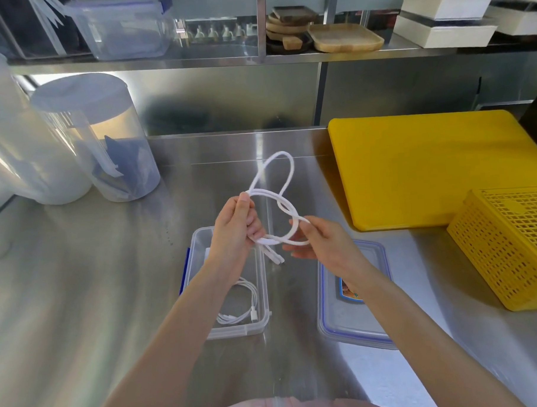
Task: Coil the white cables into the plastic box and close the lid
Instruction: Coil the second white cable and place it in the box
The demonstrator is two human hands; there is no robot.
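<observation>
Midway, head view: a person coils cable over a steel counter [96, 303].
Left hand: left hand [237, 226] closed around the gathered turns of a thick white cable [287, 207], held in the air above the box's far end.
Right hand: right hand [318, 241] pinching the cable's nearest loop between thumb and fingers, other fingers loose.
Done so far: one thin white cable [241, 309] lies coiled in the near end of the clear plastic box [263, 283], near the counter's front edge.
Left to do: by the look of it, finish this coil, lay it in the box, fit the lid.
Lid: blue-edged lid [352, 322] lies flat on the counter just right of the box, not yet on.
Count: two white cables, one open box, one lid, two hands.
Elsewhere: yellow cutting board [428, 168] at the back right, yellow basket [509, 248] toward the right edge.
</observation>
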